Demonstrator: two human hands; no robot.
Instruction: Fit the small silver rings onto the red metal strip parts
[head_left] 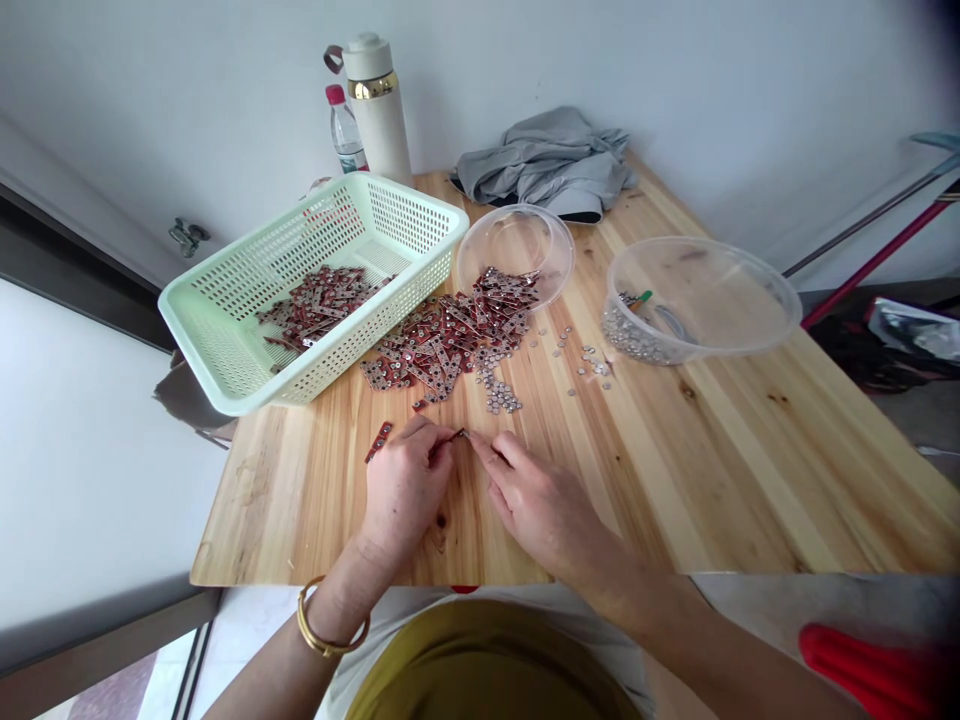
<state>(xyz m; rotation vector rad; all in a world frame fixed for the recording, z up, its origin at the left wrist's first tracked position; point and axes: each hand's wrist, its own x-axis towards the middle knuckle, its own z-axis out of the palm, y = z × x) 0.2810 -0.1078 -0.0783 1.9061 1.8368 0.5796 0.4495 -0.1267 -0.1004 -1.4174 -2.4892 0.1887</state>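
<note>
My left hand [407,480] is closed in a pinch on a small reddish-brown strip [457,435], its end poking out past the fingertips. Meeting it from the other side, my right hand [541,497] has its fingers bent together at the strip's tip; whatever they pinch is too small to make out. Another strip with metal studs [379,441] lies just left of my left hand. Beyond both hands spreads a pile of such strips [442,345], with small silvery metal pieces [499,392] scattered along its right side.
A pale green basket [225,395] holding more strips stands at the left. Behind the pile lies a clear round tub [559,255]. A second clear tub [705,345] with metal pieces stands right. A thermos [382,125], plastic bottle [345,130] and grey cloth [547,160] are at the back.
</note>
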